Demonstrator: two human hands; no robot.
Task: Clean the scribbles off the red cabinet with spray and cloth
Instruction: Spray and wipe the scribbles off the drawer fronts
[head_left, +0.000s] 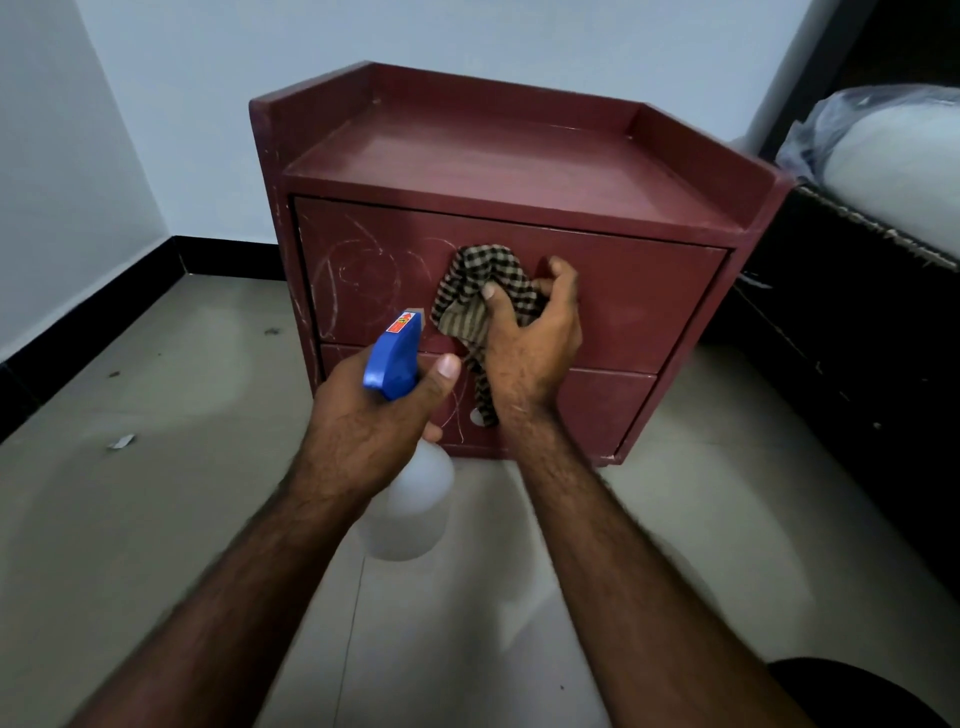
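Observation:
The red cabinet (639, 306) stands on the floor against the wall, with two drawer fronts. Pale scribbles (358, 270) cover the left half of the upper drawer front, and a few lines run down onto the lower one. My right hand (535, 332) grips a bunched black-and-beige checked cloth (478, 291) against the middle of the upper drawer. My left hand (374, 421) holds a white spray bottle (415, 499) by its neck; the blue spray head (395, 353) points at the drawer front, just left of the cloth.
A black bed frame (852, 364) with a plastic-wrapped white bundle (893, 150) stands close to the cabinet's right side. Pale tiled floor (156, 467) with small bits of debris lies on the left. A black skirting runs along the white walls.

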